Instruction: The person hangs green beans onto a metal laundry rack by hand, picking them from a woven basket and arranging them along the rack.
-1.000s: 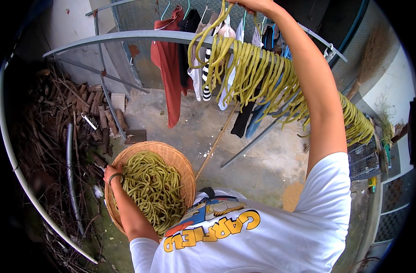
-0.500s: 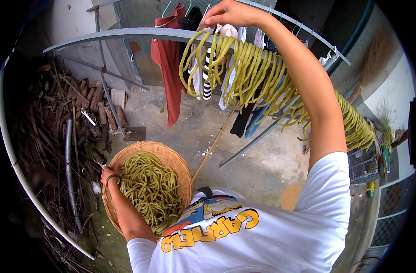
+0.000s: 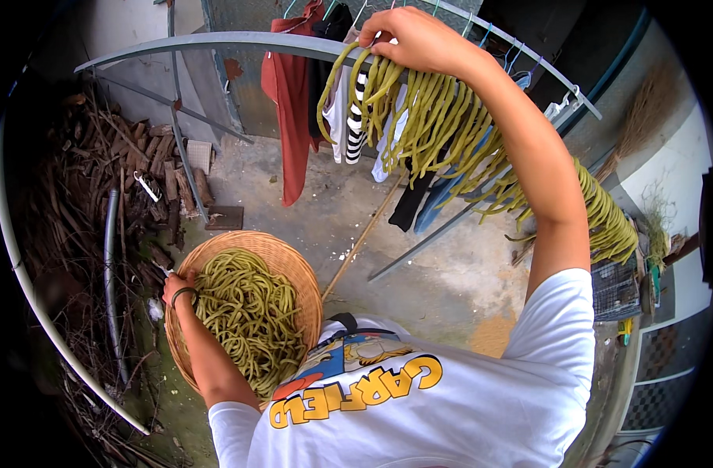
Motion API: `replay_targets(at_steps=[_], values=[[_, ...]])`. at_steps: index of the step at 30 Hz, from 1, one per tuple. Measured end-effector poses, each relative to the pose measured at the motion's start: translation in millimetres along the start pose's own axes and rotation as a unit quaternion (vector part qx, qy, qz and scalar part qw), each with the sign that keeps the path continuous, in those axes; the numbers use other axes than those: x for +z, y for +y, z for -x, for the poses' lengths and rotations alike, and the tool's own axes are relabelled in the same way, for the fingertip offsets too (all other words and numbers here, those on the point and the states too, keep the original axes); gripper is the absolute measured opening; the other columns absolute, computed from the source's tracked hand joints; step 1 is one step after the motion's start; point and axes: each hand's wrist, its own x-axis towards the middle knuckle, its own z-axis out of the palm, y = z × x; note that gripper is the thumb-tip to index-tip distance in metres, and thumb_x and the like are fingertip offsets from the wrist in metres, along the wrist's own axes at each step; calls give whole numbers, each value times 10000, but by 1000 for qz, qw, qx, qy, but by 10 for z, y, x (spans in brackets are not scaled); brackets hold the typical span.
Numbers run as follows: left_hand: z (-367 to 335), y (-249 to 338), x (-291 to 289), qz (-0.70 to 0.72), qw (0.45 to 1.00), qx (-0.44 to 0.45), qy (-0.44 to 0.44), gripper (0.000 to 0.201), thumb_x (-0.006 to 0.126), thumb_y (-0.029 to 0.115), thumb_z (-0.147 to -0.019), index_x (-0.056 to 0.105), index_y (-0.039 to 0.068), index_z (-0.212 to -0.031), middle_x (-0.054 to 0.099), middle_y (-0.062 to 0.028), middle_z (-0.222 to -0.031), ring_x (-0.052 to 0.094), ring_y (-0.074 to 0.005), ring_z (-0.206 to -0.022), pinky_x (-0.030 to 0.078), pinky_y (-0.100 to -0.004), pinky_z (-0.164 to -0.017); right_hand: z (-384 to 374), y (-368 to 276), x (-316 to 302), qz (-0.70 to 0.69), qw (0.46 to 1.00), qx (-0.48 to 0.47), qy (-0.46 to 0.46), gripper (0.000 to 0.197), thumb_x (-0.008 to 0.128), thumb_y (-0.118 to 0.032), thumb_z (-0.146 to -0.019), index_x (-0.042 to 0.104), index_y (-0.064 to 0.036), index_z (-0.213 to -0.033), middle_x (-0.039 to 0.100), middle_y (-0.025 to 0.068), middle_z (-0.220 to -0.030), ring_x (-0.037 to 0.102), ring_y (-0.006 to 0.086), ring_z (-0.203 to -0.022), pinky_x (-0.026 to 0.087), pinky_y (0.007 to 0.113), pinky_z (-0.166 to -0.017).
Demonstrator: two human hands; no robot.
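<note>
Long green beans (image 3: 430, 117), limp and yellowish green, hang doubled over a grey metal rail (image 3: 216, 42) in a dense row toward the right. My right hand (image 3: 411, 39) is up at the rail, its fingers curled and closed on the beans nearest the row's left end. A round wicker basket (image 3: 308, 285) is held tilted against my body at the lower left, heaped with a tangle of more long beans (image 3: 247, 320). Closed on the basket's left rim is my left hand (image 3: 181, 287); its fingertips are partly hidden.
Behind the rail hang clothes, among them red trousers (image 3: 288, 117) and a striped piece (image 3: 357, 117). Stacked firewood (image 3: 130, 156) and twigs lie at the left. A slanting metal leg (image 3: 422, 246) and a thin pole (image 3: 364, 238) cross the concrete floor. A broom (image 3: 645, 109) leans at the right.
My right hand has come down and slightly right onto the beans on the rail. The leftmost bean loops sit closer together. My left hand still holds the basket, and the whole view has shifted a little.
</note>
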Motion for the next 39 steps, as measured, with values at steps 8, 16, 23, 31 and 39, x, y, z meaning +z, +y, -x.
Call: replay_targets(at_steps=[8, 16, 23, 31, 39], values=[[-51, -16, 22, 5, 1000, 12, -5, 615, 612, 589, -787, 611, 55, -1093, 598, -136, -1158, 572, -323, -1068, 420, -482, -915, -25, -173, -33, 34, 999, 16, -17, 187, 579, -94, -769, 674, -73, -928, 678, 111, -861, 647, 290, -862, 502, 414, -753], [-18, 50, 10, -4, 1000, 17, 5, 651, 607, 597, -785, 589, 45, -1128, 599, -134, -1168, 569, -320, -1085, 428, -476, -918, -112, -129, -45, -14, 997, -78, -17, 202, 549, -136, -791, 673, -42, -920, 602, 162, -907, 601, 319, -922, 491, 378, -777], [-52, 4, 56, -7, 1000, 18, 6, 652, 607, 598, -783, 588, 44, -1126, 601, -134, -1162, 571, -320, -1079, 441, -467, -902, -39, -285, 106, 15, 991, -135, 0, 108, 604, -110, -797, 645, -71, -890, 603, 90, -938, 601, 275, -918, 474, 397, -797], [-11, 68, -24, 2, 1000, 13, -3, 639, 597, 597, -799, 591, 49, -1127, 589, -133, -1176, 569, -322, -1079, 421, -484, -915, -273, 13, 143, -73, 992, -89, 59, 198, 620, -177, -833, 680, -100, -1006, 651, 91, -931, 628, 248, -851, 486, 388, -755], [-16, 38, -6, 10, 1000, -2, -29, 609, 614, 562, -807, 589, 46, -1129, 580, -134, -1182, 550, -327, -1104, 405, -487, -934, -162, 120, 78, -107, 992, -20, -63, 192, 608, -211, -855, 664, -62, -962, 675, 113, -852, 647, 266, -829, 491, 368, -746]])
